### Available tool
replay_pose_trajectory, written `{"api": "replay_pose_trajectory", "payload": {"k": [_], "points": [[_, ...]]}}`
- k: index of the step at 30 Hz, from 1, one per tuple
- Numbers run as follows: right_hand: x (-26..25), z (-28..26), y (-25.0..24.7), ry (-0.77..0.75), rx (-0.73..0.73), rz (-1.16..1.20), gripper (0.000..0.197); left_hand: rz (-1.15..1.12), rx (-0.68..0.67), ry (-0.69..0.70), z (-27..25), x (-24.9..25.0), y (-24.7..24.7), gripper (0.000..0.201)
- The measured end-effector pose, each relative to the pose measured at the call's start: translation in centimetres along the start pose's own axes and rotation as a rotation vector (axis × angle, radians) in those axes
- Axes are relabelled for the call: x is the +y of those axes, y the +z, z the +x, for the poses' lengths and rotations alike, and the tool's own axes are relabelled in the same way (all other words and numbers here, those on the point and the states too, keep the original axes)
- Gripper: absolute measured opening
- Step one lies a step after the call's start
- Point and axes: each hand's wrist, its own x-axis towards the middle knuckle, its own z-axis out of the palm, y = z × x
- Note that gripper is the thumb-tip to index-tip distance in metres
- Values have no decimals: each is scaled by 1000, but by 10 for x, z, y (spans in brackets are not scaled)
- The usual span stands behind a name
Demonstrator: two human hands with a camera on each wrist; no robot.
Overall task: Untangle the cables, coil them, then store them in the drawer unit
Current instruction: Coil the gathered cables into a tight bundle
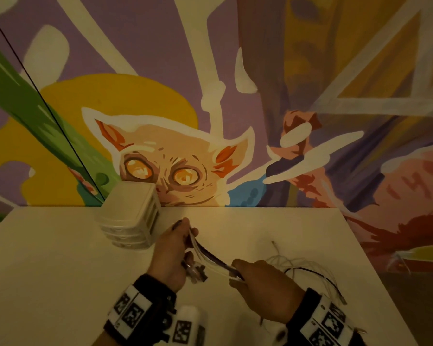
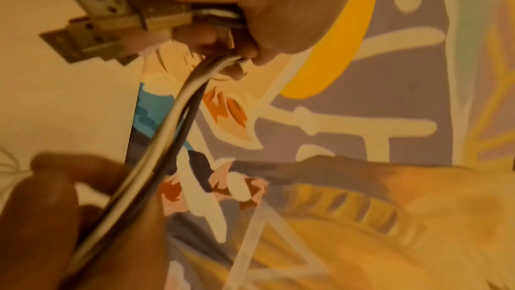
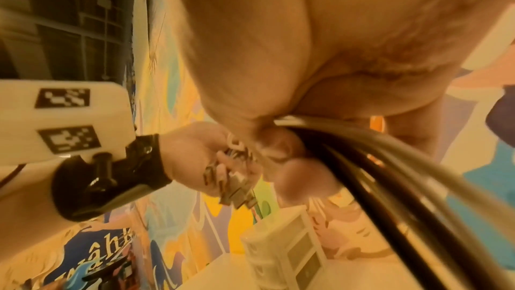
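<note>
the left hand (image 1: pixel 169 255) holds a bunch of thin, smooth cables (image 1: pixel 211 257), some white and one dark. its grip is curled tight around them near their flat metal plugs (image 2: pixel 92 28), which stick out below the fist. the right hand (image 1: pixel 263 285) pinches the same bunch a little way along, so the cables stretch between both hands above the pale tabletop (image 1: pixel 60 258). the rest of the cables lie in loose loops on the right. the small boxy plastic drawer unit (image 1: pixel 133 216) stands far left by the painted wall (image 1: pixel 235 71).
</note>
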Motion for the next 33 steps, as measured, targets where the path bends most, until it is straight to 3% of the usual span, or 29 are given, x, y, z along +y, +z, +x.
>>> {"api": "replay_pose_trajectory", "payload": {"k": [4, 8, 9, 13, 16, 18, 21, 24, 26, 29, 31, 33], "points": [[4, -11, -13, -60, -29, 8, 37, -68, 26, -63, 6, 5, -13, 25], [-1, -18, -12, -119, -69, -99, 86, -113, -5, -96, 8, 4, -15, 26], [-1, -18, -9, -112, -77, -139, 88, -151, -38, -136, 9, 5, -17, 28], [-2, -18, -1, -83, -109, -158, 45, -331, -363, -436, 13, 11, -27, 41], [-1, -17, 2, -84, -114, -169, 39, -358, -490, -497, 14, 14, -32, 31], [0, -17, 3, -71, -108, -185, 37, -358, -488, -497, 11, 12, -31, 33], [-1, -21, 4, -88, -99, -210, 34, -235, -295, -355, 13, -1, -26, 41], [-11, -29, -5, -178, -42, -184, 33, 127, -92, -6, 15, -21, -23, 36], [-22, -36, -16, -266, -15, -147, 35, 444, -82, 243, 13, -35, -19, 41], [-33, -36, -33, -446, 32, -159, 20, 653, -293, 452, -5, -45, -7, 56], [-30, -32, -43, -483, 50, -161, 13, 499, -468, 324, -16, -42, -1, 70], [-24, -27, -48, -459, 112, -122, 28, 368, -599, 199, -23, -38, -4, 75]]}}
